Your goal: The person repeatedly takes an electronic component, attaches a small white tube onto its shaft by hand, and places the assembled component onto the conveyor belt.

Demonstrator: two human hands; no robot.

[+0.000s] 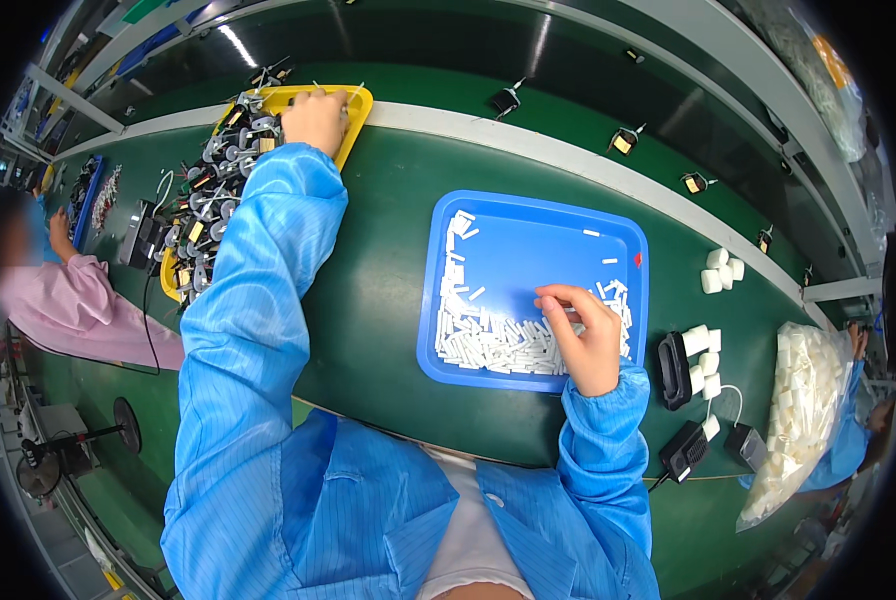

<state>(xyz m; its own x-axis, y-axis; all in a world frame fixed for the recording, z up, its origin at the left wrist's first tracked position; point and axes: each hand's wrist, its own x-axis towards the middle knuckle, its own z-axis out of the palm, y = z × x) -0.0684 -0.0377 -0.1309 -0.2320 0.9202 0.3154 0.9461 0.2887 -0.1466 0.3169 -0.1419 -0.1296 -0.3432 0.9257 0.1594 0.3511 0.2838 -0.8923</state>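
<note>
My left hand reaches to the far end of a yellow tray. Its fingers are curled down, and the fingertips are hidden, so what they hold does not show. Heaped in that tray are small black parts with grey discs, wires and yellow labels. My right hand hovers over the right side of a blue tray, thumb and forefinger brought together. Whatever is between those tips is too small to make out. Short white tubes lie piled along the tray's near side, others scattered at its left and right.
Beyond a white rail, spaced black parts lie on a green surface. To the right are white blocks, a black holder, a black box-shaped device and a bag of white pieces. A co-worker in pink sits left.
</note>
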